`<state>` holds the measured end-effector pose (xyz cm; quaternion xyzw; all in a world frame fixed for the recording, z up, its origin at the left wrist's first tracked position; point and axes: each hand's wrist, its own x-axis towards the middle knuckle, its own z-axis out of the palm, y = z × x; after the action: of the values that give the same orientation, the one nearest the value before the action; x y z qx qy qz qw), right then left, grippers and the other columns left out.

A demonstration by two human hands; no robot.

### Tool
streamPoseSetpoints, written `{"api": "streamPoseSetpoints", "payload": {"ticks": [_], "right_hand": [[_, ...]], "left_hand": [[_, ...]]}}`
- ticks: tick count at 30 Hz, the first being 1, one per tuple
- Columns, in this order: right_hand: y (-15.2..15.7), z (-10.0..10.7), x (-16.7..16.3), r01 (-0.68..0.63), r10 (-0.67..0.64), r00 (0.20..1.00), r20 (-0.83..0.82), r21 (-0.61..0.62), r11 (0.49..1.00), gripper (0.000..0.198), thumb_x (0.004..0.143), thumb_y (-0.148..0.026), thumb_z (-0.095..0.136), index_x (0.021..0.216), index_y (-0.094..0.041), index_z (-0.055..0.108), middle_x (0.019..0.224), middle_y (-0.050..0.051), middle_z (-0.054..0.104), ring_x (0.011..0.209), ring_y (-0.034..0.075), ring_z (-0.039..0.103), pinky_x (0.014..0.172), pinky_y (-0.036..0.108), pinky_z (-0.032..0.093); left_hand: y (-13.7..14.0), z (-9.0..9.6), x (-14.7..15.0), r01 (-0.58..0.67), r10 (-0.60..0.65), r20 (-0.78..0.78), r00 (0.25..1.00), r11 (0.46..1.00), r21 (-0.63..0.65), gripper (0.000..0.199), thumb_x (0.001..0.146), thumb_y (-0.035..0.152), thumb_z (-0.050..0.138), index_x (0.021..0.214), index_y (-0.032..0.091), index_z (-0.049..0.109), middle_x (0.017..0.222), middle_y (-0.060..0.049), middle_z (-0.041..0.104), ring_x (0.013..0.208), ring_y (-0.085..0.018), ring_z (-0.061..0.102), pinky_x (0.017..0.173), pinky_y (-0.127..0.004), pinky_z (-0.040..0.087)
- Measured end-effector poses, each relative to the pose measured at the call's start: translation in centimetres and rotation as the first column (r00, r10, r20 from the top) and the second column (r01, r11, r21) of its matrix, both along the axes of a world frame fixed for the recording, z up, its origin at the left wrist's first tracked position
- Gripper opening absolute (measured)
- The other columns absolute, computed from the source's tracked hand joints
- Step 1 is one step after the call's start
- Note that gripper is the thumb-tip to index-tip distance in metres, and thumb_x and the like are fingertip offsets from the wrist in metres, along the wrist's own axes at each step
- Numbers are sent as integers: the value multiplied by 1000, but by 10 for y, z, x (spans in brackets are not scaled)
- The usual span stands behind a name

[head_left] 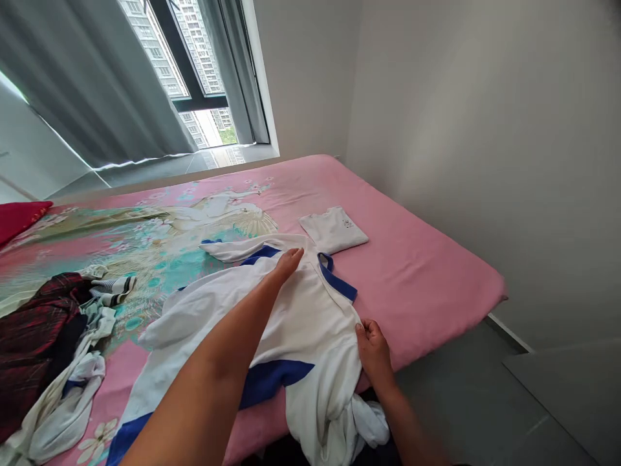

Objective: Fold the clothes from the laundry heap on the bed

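Head view: white-and-blue garment (pixel 315 304) lies over bed's (pixel 412 265) near edge. Right hand (pixel 374 349): grip pinched on its edge; left hand (pixel 290 260) atop, grip unclear. Step: likely straightening; next calls for drawing overhang onto bed.

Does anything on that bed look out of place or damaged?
No damage shows. One sleeve of the white-and-blue shirt hangs bunched over the edge of the bed, and the clothes heap at left lies tangled; both look untidy against the folded garment.
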<state>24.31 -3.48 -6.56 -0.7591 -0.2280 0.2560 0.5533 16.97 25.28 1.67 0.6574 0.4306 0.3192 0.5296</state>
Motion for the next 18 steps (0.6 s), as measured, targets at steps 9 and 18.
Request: {"api": "streamPoseSetpoints", "payload": {"ticks": [9,18], "right_hand": [[-14,1,-5,24,-18,991,-131,39,999,49,68,-57,63,99,-20,54,85,7,67,78,23,63,72,34,50],[-87,-8,-45,120,-111,985,-131,68,990,70,55,-58,72,109,-19,50,99,9,60,86,24,62,77,40,52]], "left_hand": [[-49,14,-246,-253,346,-251,904,907,338,20,66,29,68,84,21,71,97,-6,68,92,-23,58,86,-29,42],[-146,-6,-434,-396,362,-451,816,918,21,25,57,42,72,61,18,65,56,1,60,55,-16,49,58,-25,36]]}}
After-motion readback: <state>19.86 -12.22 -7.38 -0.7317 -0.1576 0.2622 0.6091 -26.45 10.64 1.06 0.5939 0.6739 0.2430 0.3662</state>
